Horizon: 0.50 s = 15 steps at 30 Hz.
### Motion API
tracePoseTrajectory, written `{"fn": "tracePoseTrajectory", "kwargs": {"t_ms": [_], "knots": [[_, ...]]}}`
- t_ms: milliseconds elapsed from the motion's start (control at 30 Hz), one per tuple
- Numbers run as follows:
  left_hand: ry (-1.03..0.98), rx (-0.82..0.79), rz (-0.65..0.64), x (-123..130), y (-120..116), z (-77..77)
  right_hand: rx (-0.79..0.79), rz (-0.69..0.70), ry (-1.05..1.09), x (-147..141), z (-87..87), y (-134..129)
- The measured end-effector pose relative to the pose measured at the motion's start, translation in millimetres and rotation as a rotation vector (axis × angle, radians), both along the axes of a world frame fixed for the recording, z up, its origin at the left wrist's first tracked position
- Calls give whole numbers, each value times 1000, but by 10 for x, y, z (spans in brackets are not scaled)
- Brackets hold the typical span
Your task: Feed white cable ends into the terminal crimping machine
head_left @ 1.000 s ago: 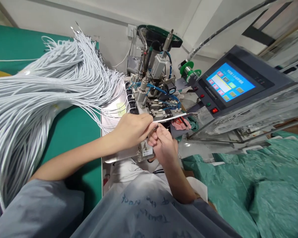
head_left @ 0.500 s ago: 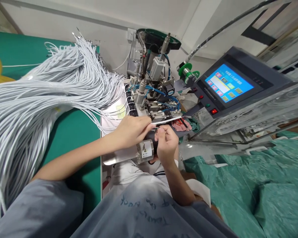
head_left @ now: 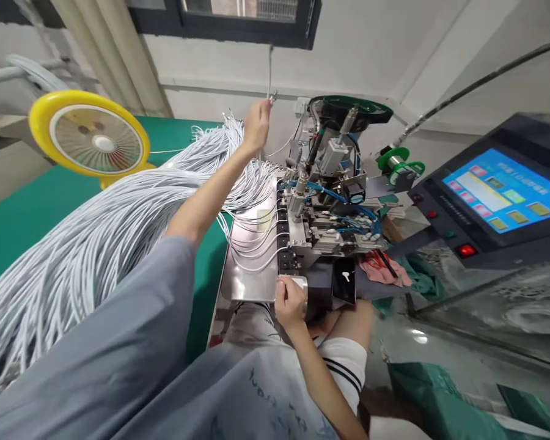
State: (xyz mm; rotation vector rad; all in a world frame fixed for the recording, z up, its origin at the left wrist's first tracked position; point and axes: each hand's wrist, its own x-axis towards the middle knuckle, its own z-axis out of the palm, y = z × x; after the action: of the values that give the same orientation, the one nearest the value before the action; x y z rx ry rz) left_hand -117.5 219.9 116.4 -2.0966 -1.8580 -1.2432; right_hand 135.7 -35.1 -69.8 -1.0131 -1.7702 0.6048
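Left hand [head_left: 257,124] up high, fingers pinched shut on a wire [head_left: 270,67] above the bundle [head_left: 119,226]. Right hand [head_left: 289,304] curled closed at the machine's [head_left: 323,208] front edge. I'd draw one strand clear, untangled.

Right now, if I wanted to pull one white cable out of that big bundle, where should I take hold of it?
Probably near its far tip, coming from above. The white cables lie packed side by side on the green table, but their ends fan apart beside the machine. The left hand pinches one there, lifted upward.
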Motion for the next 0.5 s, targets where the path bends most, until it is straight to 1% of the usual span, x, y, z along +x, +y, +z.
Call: {"fn": "tracePoseTrajectory", "kwargs": {"t_ms": [33,67,100,133,167,200,267,300,333,367,400,433,467,500], "knots": [[70,-164,104,-84,155,-45,55,-24,-32,6,-33,-3],[163,-303,145,-130,223,-132,88,-53,-49,15,-48,-2],[205,-356,142,-141,203,-255,107,-78,-60,26,-48,0],[244,-386,119,-128,99,-405,124,-93,-66,36,-40,3],[284,-398,86,-105,-76,-572,138,-95,-74,43,-29,6],[324,-404,52,-87,-310,-741,153,-87,-84,47,-19,9],[406,-407,-12,-112,-902,-1035,174,-67,-101,44,-9,14],[446,-415,-48,-169,-1232,-1136,181,-63,-102,37,-12,15],[486,-431,-88,-258,-1564,-1195,191,-64,-102,29,-19,18],[526,-452,-123,-374,-1884,-1210,201,-63,-103,19,-29,21],[584,-473,-171,-513,-2177,-1182,212,-62,-106,9,-41,26],[667,-478,-188,-666,-2428,-1119,223,-61,-110,-1,-53,32],[728,-475,-118,-825,-2628,-1032,235,-55,-114,-10,-62,40],[771,-479,13,-982,-2770,-932,246,-45,-120,-18,-68,48]]}}
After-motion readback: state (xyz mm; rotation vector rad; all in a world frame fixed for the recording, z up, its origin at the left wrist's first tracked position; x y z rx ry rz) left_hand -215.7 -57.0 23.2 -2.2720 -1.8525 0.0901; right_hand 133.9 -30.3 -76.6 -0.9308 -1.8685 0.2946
